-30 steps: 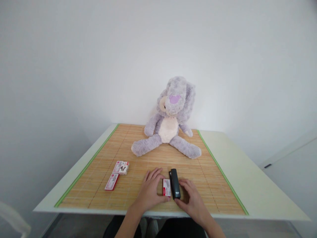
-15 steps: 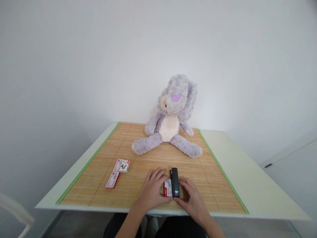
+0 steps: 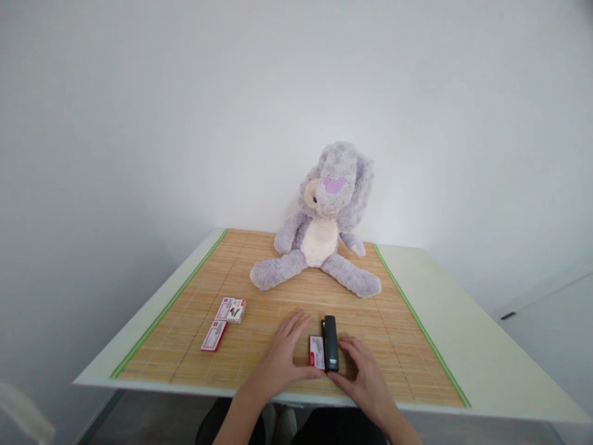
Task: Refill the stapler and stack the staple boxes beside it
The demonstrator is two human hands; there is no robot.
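A black stapler (image 3: pixel 330 343) lies lengthwise near the table's front edge. Close against its left side is a small red-and-white box (image 3: pixel 317 353). My left hand (image 3: pixel 283 357) is open beside this box, fingers spread and pointing away from me; its thumb tip is by the box's near end. My right hand (image 3: pixel 362 373) is at the stapler's right side, thumb by the near end and fingertips along the side, seemingly in light contact. Its fingers are apart and curved, not wrapped round the stapler.
Farther left sit several more small boxes (image 3: pixel 214 335), red and white, grouped together. A grey plush rabbit (image 3: pixel 319 244) sits at the back against the wall, legs spread. Under everything is a bamboo mat (image 3: pixel 194 296) with green edging on a white table (image 3: pixel 467 327).
My left hand has let go of the small box and drawn slightly left, opening wider. The right hand stays by the stapler. The whole view has shifted slightly.
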